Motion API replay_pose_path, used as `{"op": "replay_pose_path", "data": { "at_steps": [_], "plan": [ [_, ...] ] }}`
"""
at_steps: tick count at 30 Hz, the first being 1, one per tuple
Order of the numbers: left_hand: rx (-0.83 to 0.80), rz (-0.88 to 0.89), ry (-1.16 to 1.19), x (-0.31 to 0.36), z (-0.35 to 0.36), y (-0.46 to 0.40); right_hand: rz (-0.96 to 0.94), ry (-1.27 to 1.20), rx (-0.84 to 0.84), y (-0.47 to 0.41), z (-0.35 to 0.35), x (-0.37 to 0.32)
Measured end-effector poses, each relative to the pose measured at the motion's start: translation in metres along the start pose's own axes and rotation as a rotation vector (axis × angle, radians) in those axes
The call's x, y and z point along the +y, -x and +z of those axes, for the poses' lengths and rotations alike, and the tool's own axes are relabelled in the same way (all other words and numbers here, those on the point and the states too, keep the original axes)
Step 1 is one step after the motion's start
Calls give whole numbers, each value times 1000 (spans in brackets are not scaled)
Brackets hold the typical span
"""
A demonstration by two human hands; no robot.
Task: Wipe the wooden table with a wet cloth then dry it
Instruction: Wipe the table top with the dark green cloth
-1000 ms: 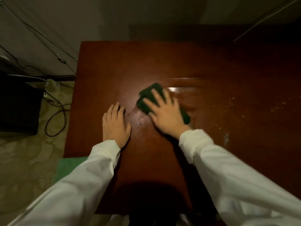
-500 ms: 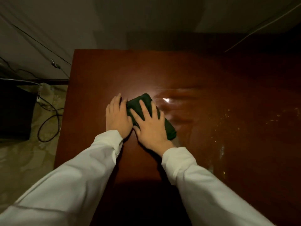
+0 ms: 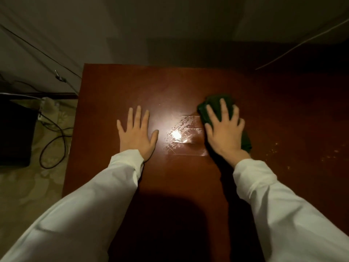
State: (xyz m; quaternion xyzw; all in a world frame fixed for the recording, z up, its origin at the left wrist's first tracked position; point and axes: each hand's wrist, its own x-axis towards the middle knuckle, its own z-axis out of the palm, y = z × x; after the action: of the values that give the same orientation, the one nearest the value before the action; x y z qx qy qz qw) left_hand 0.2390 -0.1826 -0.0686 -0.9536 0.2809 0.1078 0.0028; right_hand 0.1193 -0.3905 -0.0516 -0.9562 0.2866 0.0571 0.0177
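You see a glossy reddish wooden table (image 3: 117, 87) with a wet streaky sheen (image 3: 186, 135), a dark green matt cloth (image 3: 217, 104), white fabric sleeves (image 3: 105, 193)

Dark green cloth (image 3: 214, 107) bunched flat on the glossy reddish-brown wooden bench (image 3: 117, 87), right of a shining wet streak (image 3: 186, 135); pale crumbs (image 3: 273, 150) speckle the right side

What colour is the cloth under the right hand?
Dark green. The cloth shows best in the head view, pressed flat under the right hand.
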Motion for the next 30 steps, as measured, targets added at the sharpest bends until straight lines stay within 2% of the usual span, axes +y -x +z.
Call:
{"op": "replay_pose_path", "data": {
  "at_steps": [3,5,11,13,17,20,23,26,28,30],
  "plan": [
    [-10,0,-8,-1,-1,-1,-316,-1,11,6,4,-49],
    [-11,-6,-3,-2,1,-1,-432,9,-9,-4,5,-78],
    [-3,-20,13,-4,4,-3,-431,25,-25,-99,-9,-90],
    [-12,-18,21,-4,4,-3,-335,13,-13,-130,-15,-69],
    [-20,-20,38,-4,5,-4,47,-72,-38,-157,-20,-29],
    [-22,-24,45,-4,5,-4,75,-57,-20,-146,-20,-49],
    [-29,-24,37,-3,4,-4,-77,-73,9,-129,-16,-101],
    [-56,-30,17,-3,3,-5,-343,-68,-2,-112,-14,-155],
    [-58,-33,3,-4,3,-5,-491,-41,-10,-110,-14,-165],
    [-32,-31,18,-5,3,-4,-544,-34,-3,-120,-13,-152]
  ]
}}
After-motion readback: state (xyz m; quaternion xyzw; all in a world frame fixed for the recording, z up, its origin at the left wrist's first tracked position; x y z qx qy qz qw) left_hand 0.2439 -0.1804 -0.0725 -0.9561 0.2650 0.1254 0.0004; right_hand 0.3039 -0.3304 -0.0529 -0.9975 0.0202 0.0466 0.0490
